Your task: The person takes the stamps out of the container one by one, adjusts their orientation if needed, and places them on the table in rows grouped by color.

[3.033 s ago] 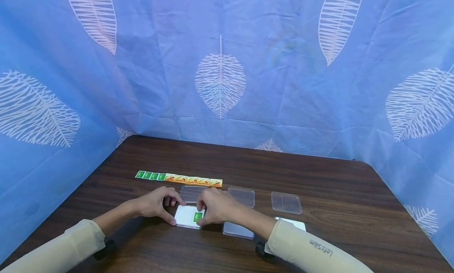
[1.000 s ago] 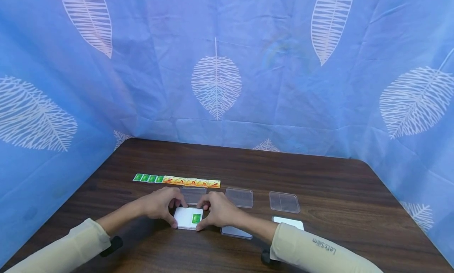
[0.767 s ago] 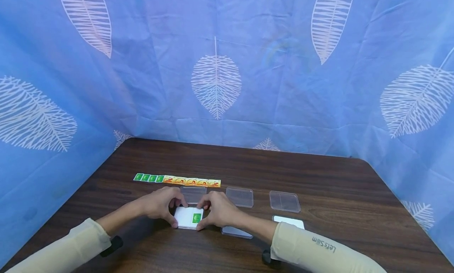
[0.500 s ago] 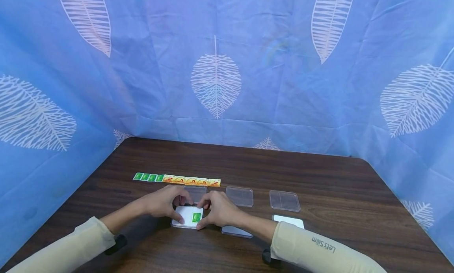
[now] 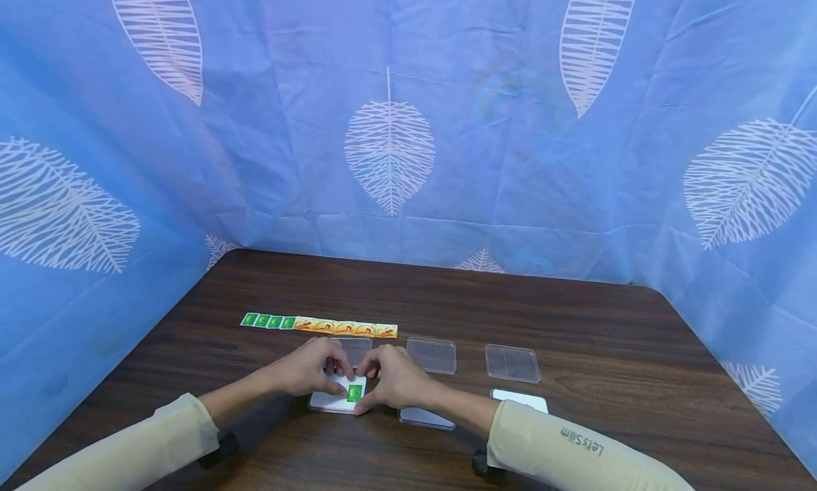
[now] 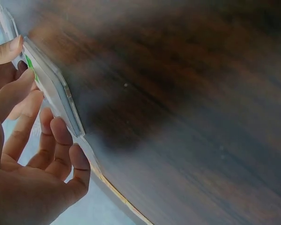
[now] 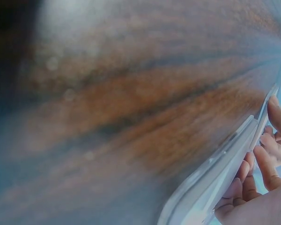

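A white card [image 5: 327, 401] with a small green picture stamp [image 5: 354, 393] near its right side lies in a clear plastic case on the table. My left hand [image 5: 318, 367] reaches over the card, its thumb pressing beside the stamp and its index fingertip near the far edge. In the left wrist view, the other fingers of the left hand [image 6: 42, 154] are loosely spread beyond the case. My right hand [image 5: 397, 376] grips the right end of the cased card, thumb at the near corner and fingers at the far one. The right wrist view shows the clear case [image 7: 210, 183] edge-on.
Behind the hands runs a row of green stamps [image 5: 268, 321] and orange-yellow stamps [image 5: 345, 328]. Clear plastic lids [image 5: 431, 355] lie along the middle, another lid [image 5: 513, 363] farther right. Partly under my right forearm are a cased card [image 5: 426, 418] and a white card [image 5: 520, 400].
My left hand has moved right from the card's left edge, bringing its thumb onto the card beside the stamp. My right hand keeps its grip at the right end.
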`<state>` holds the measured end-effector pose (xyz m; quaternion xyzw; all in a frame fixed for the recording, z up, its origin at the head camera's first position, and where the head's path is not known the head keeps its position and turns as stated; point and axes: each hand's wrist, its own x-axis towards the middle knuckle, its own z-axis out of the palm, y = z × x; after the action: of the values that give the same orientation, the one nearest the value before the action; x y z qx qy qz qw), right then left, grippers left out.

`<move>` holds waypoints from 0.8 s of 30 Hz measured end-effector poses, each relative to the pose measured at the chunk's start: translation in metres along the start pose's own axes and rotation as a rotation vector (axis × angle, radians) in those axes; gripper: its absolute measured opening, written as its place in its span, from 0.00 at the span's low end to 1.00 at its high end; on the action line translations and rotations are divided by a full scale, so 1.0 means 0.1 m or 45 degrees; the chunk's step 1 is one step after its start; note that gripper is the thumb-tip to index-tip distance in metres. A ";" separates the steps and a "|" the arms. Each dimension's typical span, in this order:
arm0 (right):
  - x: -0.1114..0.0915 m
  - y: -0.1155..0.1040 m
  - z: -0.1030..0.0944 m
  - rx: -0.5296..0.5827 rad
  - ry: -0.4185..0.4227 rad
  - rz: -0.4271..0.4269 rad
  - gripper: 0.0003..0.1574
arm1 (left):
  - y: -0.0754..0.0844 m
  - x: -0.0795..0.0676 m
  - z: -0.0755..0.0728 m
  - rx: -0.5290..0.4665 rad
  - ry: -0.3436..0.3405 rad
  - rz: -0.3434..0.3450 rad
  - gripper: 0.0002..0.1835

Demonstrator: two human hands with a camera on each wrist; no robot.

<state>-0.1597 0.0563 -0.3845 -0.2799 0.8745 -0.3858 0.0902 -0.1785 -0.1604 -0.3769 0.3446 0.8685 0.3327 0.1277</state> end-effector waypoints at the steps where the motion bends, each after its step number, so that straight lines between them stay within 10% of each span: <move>1: 0.00 0.00 0.00 -0.002 0.000 0.002 0.22 | 0.00 0.01 0.01 0.001 0.004 -0.002 0.08; 24: 0.01 0.00 0.01 -0.023 0.003 0.015 0.25 | 0.07 0.05 0.06 -0.036 -0.018 -0.048 0.06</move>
<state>-0.1604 0.0547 -0.3852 -0.2750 0.8796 -0.3777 0.0890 -0.1761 -0.1503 -0.3768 0.3286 0.8692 0.3398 0.1451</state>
